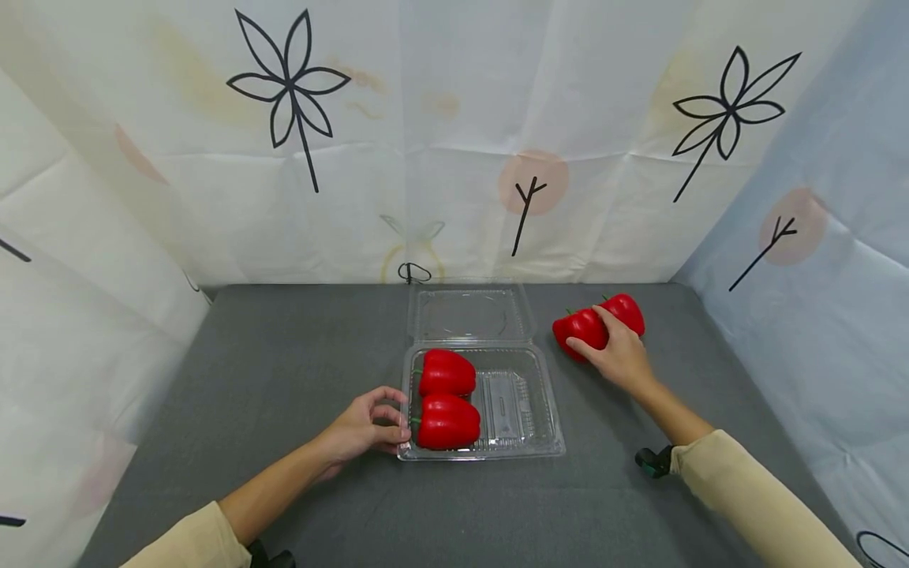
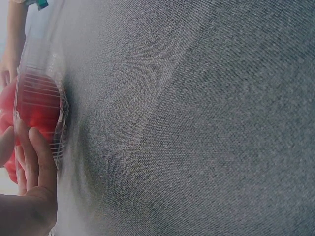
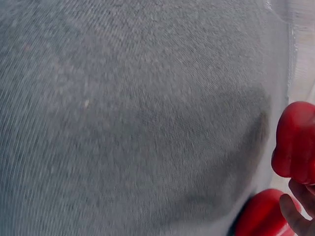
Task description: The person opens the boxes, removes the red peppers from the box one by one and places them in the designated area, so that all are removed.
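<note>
Grey table [image 1: 298,371], patterned backdrop; no brand, label or legible writing anywhere. Open clear clamshell [image 1: 521,430] holding two red peppers [image 1: 446,398] on its left side. Two loose peppers [image 1: 600,325] right of it, likely to roll if nudged. Right hand [image 1: 619,353] fingers curled over one; left hand [image 1: 365,426] fingertips steadying clamshell edge, prone to sliding.

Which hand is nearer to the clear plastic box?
The left. The left hand touches the box at its left edge, beside the two peppers inside. The right hand is apart from it, resting on the two peppers to its right.
</note>
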Demonstrator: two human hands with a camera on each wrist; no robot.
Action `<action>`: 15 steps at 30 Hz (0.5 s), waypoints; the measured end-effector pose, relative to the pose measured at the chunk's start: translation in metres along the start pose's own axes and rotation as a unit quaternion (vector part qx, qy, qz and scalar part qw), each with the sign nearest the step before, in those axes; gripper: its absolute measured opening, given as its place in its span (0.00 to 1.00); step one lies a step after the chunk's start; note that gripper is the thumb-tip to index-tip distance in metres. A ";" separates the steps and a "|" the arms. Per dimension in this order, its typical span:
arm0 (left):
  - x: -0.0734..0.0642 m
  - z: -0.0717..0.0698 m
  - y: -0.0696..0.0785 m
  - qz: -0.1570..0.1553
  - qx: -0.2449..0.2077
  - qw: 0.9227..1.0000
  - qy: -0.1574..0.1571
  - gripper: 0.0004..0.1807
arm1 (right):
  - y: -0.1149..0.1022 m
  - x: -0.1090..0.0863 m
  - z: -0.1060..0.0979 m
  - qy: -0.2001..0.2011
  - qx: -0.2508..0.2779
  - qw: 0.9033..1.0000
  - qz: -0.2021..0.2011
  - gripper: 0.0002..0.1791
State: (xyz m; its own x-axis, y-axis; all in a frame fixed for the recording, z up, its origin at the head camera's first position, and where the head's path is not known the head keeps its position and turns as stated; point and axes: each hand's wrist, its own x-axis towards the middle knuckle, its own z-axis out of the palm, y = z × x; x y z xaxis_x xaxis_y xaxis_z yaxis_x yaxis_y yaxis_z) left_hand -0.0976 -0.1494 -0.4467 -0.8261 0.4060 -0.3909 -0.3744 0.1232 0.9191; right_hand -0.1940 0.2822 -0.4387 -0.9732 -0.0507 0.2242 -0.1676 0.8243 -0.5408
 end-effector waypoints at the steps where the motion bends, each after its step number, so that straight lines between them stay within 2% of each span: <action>1: 0.000 0.000 0.000 -0.002 0.000 1.000 0.001 0.30 | 0.000 0.000 0.002 0.003 -0.001 1.000 0.004 0.40; 5: 0.000 0.000 0.000 -0.007 -0.001 1.000 0.004 0.30 | 0.001 0.002 0.012 0.011 -0.001 1.000 0.015 0.41; 9: 0.000 0.000 0.000 -0.006 -0.002 1.000 0.002 0.31 | 0.005 0.003 0.019 0.002 -0.007 1.000 0.020 0.43; 15: -0.001 0.000 0.000 0.000 0.004 1.000 0.000 0.31 | 0.009 0.004 0.022 0.003 -0.008 1.000 0.013 0.42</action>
State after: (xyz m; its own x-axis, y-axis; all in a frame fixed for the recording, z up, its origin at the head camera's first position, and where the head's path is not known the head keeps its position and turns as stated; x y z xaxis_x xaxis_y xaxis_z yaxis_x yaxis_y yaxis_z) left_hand -0.0971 -0.1495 -0.4463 -0.8256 0.4067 -0.3912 -0.3716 0.1298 0.9193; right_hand -0.2026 0.2772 -0.4609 -0.9761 -0.0254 0.2159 -0.1398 0.8341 -0.5336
